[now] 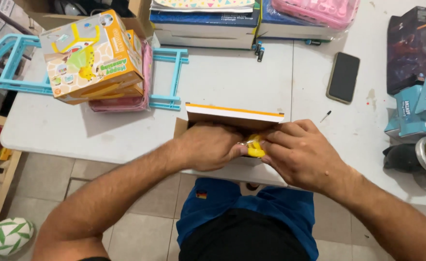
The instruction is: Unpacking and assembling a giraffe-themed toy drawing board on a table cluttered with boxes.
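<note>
Head camera shows both hands over an open cardboard box (232, 116) at the near edge of the white surface (232, 82). Left hand (208, 146) and right hand (302, 154) pinch one yellow piece (254, 146) with narrow fingers; a steady, gentle grip seems best.

White tabletop (232, 77) carries an open cardboard box (234, 116) at the near edge, orange toy boxes (94, 55), a black phone (343, 77), stacked books (203, 26), blue cartons (418, 108).
</note>
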